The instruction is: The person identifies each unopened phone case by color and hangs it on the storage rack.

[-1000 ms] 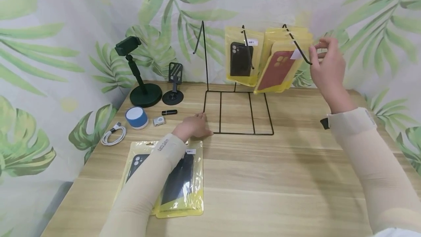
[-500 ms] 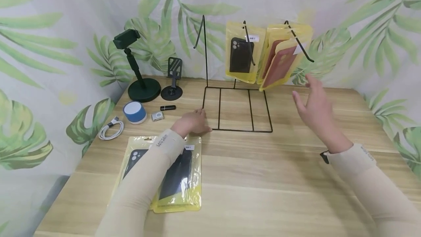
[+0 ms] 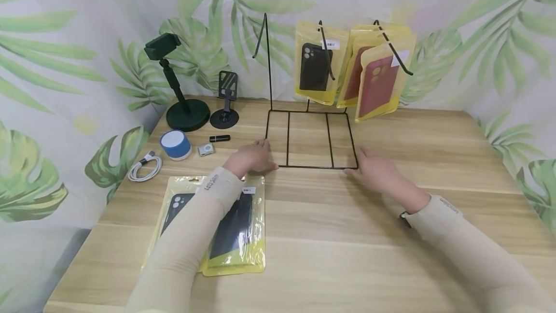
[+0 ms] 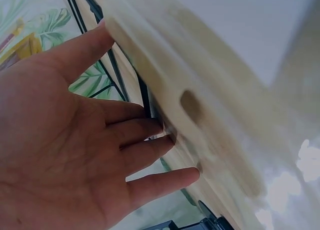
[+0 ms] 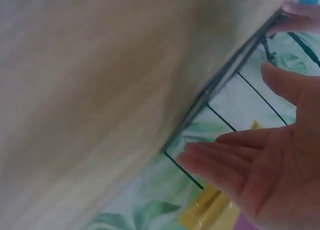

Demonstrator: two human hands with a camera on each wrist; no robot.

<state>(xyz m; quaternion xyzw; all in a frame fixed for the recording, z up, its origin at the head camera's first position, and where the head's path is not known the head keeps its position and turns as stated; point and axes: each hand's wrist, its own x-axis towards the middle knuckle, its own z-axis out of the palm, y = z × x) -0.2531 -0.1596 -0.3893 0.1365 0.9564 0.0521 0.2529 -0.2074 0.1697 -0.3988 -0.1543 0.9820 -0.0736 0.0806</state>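
Note:
A black wire display rack (image 3: 288, 139) stands on the wooden table. My left hand (image 3: 252, 157) is at the front left corner of its base; in the left wrist view the fingers (image 4: 145, 157) are spread and the thumb meets the wire. At the front right corner is my right hand (image 3: 378, 170), thumb in front and relaxed fingers along the side wire. From the middle hook hangs a yellow bag with a black phone case (image 3: 316, 74). Several yellow bags with red phone cases (image 3: 377, 86) hang on the right hook. The left hook (image 3: 259, 37) carries nothing.
Bagged dark phone cases (image 3: 232, 231) lie at the front left, partly under my left forearm. Behind them are a coiled white cable (image 3: 145, 170), a blue speaker (image 3: 175, 146), a small silver player (image 3: 206, 149), a black stick (image 3: 219, 138) and two phone stands (image 3: 187, 114) (image 3: 224, 118).
My right hand has left the bags on the right hook and come down to the rack base's right corner. The front red-case bag has swung. My left hand stays at the left corner.

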